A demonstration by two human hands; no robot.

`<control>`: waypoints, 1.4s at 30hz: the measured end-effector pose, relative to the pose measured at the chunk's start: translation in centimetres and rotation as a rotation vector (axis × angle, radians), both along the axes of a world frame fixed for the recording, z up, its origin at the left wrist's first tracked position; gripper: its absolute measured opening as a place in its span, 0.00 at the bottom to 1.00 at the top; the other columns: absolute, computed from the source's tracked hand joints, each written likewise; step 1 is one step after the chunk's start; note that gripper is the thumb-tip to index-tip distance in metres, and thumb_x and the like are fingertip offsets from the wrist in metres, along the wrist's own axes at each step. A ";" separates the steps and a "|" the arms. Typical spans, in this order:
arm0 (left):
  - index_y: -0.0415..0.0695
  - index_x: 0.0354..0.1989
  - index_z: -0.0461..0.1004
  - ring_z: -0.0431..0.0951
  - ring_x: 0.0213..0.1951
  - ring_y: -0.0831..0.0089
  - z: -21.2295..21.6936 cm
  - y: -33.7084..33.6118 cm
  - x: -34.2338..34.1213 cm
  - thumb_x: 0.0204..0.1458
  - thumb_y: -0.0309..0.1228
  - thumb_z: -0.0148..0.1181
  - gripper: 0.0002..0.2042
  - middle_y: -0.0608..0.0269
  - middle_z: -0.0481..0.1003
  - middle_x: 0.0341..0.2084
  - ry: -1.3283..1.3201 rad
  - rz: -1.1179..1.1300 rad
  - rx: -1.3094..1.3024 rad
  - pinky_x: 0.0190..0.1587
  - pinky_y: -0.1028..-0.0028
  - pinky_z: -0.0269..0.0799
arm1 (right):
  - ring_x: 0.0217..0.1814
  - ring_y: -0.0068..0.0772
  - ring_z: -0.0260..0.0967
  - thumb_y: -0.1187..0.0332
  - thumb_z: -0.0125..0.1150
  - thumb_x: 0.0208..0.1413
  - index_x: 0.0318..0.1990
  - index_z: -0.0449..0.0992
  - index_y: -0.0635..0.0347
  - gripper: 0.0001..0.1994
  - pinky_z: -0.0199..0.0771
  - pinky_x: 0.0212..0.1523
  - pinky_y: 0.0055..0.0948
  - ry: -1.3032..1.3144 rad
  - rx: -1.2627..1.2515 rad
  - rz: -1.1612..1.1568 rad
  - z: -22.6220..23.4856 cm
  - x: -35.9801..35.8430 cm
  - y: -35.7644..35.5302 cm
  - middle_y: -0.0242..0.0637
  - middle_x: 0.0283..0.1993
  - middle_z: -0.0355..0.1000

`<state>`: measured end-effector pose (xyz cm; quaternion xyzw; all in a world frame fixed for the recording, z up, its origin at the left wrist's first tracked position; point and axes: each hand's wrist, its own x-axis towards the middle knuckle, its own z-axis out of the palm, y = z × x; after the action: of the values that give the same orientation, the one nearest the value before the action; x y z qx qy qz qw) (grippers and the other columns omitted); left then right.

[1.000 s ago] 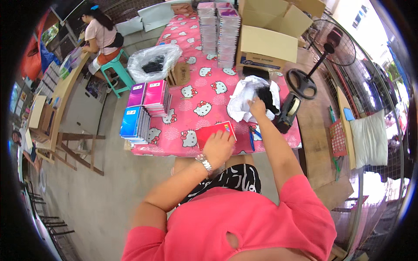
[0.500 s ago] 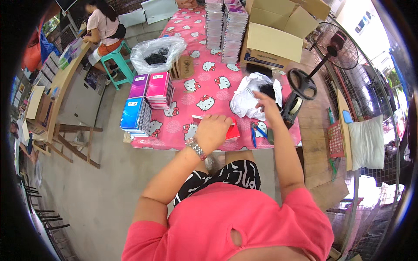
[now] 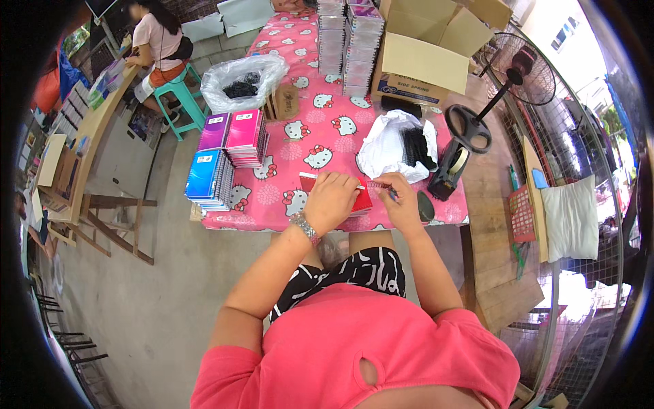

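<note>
Under my left hand [image 3: 332,198] lies a small red notebook [image 3: 361,200] at the table's near edge. The fingers are bent over its cover and hold it. My right hand [image 3: 400,202] is at the notebook's right edge, thumb and fingertips pinched on what looks like a thin dark binding coil [image 3: 375,184]. A bit of blue shows by these fingers; the rest of it is hidden. Beyond the right hand, a bundle of black binding coils [image 3: 417,147] rests on crumpled white wrapping [image 3: 381,151]. Beside that hand lies a dark green oval object [image 3: 426,206].
Stacked purple, pink and blue notebooks [image 3: 210,176] stand left, before a plastic bag of black coils [image 3: 225,75]. A tape dispenser [image 3: 449,170] and a fan [image 3: 521,65] are right. Tall notebook stacks [image 3: 361,51] and a carton [image 3: 419,68] stand behind. Another person [image 3: 160,41] sits far left.
My right hand has come from the coil bundle down and left to the red notebook's edge, covering where the blue-handled pliers lay. My left hand stays on the notebook.
</note>
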<state>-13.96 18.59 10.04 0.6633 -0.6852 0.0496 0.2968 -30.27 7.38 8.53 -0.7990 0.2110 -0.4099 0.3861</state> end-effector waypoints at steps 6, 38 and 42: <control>0.43 0.35 0.71 0.72 0.40 0.61 -0.2 -0.5 -0.2 0.51 0.31 0.58 0.07 0.59 0.73 0.30 0.018 -0.010 -0.075 0.48 0.62 0.63 | 0.39 0.32 0.69 0.80 0.63 0.46 0.41 0.76 0.62 0.13 0.69 0.43 0.26 0.090 -0.095 0.034 0.1 -0.6 -0.5 0.38 0.38 0.71; 0.46 0.39 0.70 0.73 0.40 0.60 0.5 0.0 0.0 0.55 0.34 0.53 0.08 0.59 0.74 0.31 -0.012 -0.129 0.074 0.52 0.59 0.60 | 0.50 0.48 0.70 0.75 0.57 0.49 0.41 0.75 0.58 0.11 0.71 0.47 0.43 0.488 -0.094 -0.149 -3.6 -8.1 -8.3 0.47 0.48 0.71; 0.45 0.35 0.73 0.73 0.40 0.60 1.1 -0.6 0.0 0.57 0.35 0.51 0.08 0.58 0.75 0.31 -0.019 -0.175 0.167 0.51 0.59 0.61 | 0.66 0.60 0.55 0.72 0.67 0.31 0.44 0.69 0.57 0.26 0.57 0.65 0.42 0.732 -0.036 0.007 -9.5 -13.2 -10.7 0.58 0.61 0.59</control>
<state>-13.91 18.02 11.18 0.6230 -0.7450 -0.0275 0.2369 -43.42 -3.34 -0.98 -0.9000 0.3253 -0.0993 0.2725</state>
